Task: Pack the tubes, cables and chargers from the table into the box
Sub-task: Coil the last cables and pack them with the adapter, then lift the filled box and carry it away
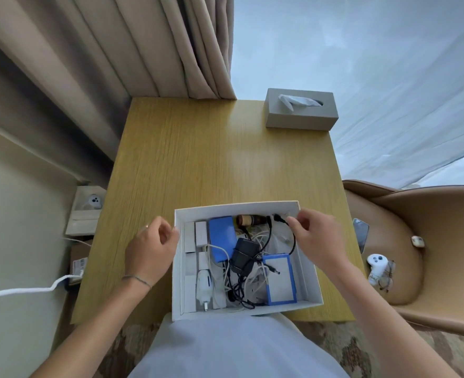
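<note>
head view is showing a white box [307, 257] sitting on the near edge of a wooden table [211, 159]. inside it are lying a blue pack [222, 237], a black charger [244, 253], a brown bottle [250, 220], a white plug [204, 286], a blue-edged box [280, 279] and tangled black and white cables [248, 285]. the right hand [318, 238] is hovering over the box's far right corner, its grip pinching the end of a black cable [281, 219]. the left hand [151, 246] is sitting just beside the box's left wall, fingers loosely curled, grip holding nothing. a grey tissue box [301, 110] is standing at the far right corner of the table. a tan chair [430, 241] on the right is carrying a white controller [376, 264], glasses [387, 276] and a phone [360, 233].
</note>
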Demonstrator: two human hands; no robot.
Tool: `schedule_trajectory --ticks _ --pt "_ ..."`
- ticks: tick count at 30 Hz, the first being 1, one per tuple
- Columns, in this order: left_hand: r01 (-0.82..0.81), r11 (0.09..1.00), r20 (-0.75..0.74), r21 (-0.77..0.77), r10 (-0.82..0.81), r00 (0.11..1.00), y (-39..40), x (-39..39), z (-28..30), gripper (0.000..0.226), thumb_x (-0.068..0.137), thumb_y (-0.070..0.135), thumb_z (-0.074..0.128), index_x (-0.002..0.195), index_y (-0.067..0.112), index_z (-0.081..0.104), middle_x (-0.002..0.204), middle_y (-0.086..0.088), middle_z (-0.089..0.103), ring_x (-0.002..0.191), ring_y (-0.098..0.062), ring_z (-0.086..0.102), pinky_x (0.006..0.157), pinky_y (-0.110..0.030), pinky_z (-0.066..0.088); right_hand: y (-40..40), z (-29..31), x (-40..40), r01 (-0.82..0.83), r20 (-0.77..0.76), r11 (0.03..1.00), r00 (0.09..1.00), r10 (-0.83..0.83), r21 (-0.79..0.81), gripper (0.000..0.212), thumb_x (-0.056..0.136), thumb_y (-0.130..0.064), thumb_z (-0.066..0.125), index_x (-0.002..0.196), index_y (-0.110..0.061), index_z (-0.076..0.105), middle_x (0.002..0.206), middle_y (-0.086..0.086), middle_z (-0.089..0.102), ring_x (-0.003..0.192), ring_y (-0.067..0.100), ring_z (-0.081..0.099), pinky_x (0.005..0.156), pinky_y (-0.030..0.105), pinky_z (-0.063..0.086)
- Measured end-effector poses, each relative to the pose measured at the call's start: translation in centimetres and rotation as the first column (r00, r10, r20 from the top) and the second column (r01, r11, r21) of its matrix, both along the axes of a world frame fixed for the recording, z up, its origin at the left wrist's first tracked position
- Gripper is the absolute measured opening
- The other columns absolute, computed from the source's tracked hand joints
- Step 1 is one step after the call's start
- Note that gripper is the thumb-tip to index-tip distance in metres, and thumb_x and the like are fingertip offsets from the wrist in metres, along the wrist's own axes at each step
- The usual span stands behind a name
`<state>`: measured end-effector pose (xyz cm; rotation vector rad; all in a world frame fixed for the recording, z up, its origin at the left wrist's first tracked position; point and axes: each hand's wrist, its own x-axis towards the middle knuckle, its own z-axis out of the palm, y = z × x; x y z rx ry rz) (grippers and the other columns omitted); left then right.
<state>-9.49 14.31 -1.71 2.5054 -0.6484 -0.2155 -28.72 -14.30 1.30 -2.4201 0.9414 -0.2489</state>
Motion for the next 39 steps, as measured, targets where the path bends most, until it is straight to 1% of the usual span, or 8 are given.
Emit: schedule_trajectory --ticks 3,7,10,14,26,30,36,39 --pt "-0.025 0.998 -0.038 0.059 0.027 0.999 1.7 -2.3 0.4 0.038 0.092 0.041 0.059 0.062 0.025 0.043 0.050 0.010 0.041 0.043 -0.008 0.034 0.042 -0.019 0.027 -0.2 -0.8 -1.8 -0.035 -0.075 0.999 0.997 0.033 -0.033 0.044 0.092 -0.035 0.069 0.056 -0.021 0.048 0.045 -0.009 0.043 0.041 0.007 0.035 0.043 0.024 0.026" --pt "0.026 0.977 -0.104 0.212 -0.003 0.995 1.8 -4.4 0.2 0.052 0.089 0.053 0.056 0.053 0.024 0.035 0.042 0.011 0.027 0.037 -0.005 0.021 0.039 -0.016 0.016 0.1 -1.7 -3.5 -0.088 -0.168 0.993 0.983 0.073 -0.083 0.051 0.088 -0.039 0.070 0.052 -0.025 0.036 0.042 -0.009 0.032 0.040 0.008 0.025 0.042 0.024 0.020" --pt "0.002 0.960 -0.120 0.281 0.033 0.992 1.2 -4.7 -0.4 0.053 0.092 0.047 0.056 0.052 0.023 0.031 0.043 0.009 0.024 0.039 -0.008 0.019 0.041 -0.021 0.016 -0.2 -2.3 -4.4 -0.086 -0.259 0.991 0.964 0.057 -0.102 0.056 0.088 -0.033 0.070 0.049 -0.025 0.030 0.040 -0.008 0.026 0.039 0.009 0.020 0.041 0.023 0.019" --pt "-0.040 0.934 -0.127 0.354 0.091 0.988 0.6 -4.3 -0.7 0.051 0.097 0.033 0.055 0.053 0.019 0.032 0.046 0.006 0.026 0.041 -0.012 0.022 0.045 -0.023 0.018 -0.1 -3.5 -5.0 -0.082 -0.375 0.996 0.925 0.060 -0.043 0.056 0.097 -0.039 0.055 0.048 -0.021 0.034 0.040 -0.009 0.030 0.037 0.010 0.025 0.041 0.022 0.022" --pt "-0.007 0.976 -0.116 0.217 0.033 0.993 -1.6 -3.1 1.7 0.048 0.095 0.022 0.056 0.052 0.020 0.034 0.046 0.007 0.025 0.043 -0.012 0.021 0.048 -0.024 0.019 -0.1 -2.0 -6.0 0.076 -0.332 0.997 0.940 -0.076 -0.013 0.052 0.099 -0.034 0.050 0.052 -0.017 0.036 0.047 -0.004 0.036 0.042 0.013 0.028 0.043 0.026 0.020" --pt "0.073 0.981 -0.113 0.177 -0.053 0.992 -2.8 -2.0 2.0 0.049 0.095 0.023 0.057 0.051 0.020 0.034 0.045 0.008 0.025 0.042 -0.011 0.021 0.046 -0.023 0.018 0.8 -0.8 -6.8 0.180 -0.315 0.982 0.930 -0.189 -0.057 0.053 0.098 -0.033 0.050 0.051 -0.018 0.032 0.046 -0.004 0.034 0.041 0.013 0.027 0.044 0.028 0.017" --pt "0.272 0.956 -0.120 0.108 -0.259 0.958 -4.7 0.1 2.3 0.051 0.093 0.022 0.057 0.050 0.020 0.032 0.045 0.006 0.025 0.043 -0.013 0.021 0.048 -0.022 0.016 3.3 -0.1 -9.0 0.387 -0.296 0.911 0.862 -0.412 -0.142 0.049 0.097 -0.034 0.049 0.054 -0.011 0.046 0.054 0.004 0.053 0.048 0.019 0.042 0.047 0.030 0.027" --pt "0.366 0.928 -0.136 0.066 -0.356 0.925 -5.3 0.8 2.5 0.049 0.091 0.020 0.057 0.049 0.020 0.031 0.045 0.006 0.025 0.044 -0.014 0.022 0.050 -0.024 0.016 5.9 0.4 -10.2 0.480 -0.272 0.858 0.814 -0.513 -0.183 0.049 0.095 -0.032 0.050 0.051 -0.013 0.041 0.051 0.004 0.050 0.048 0.022 0.045 0.047 0.031 0.026"
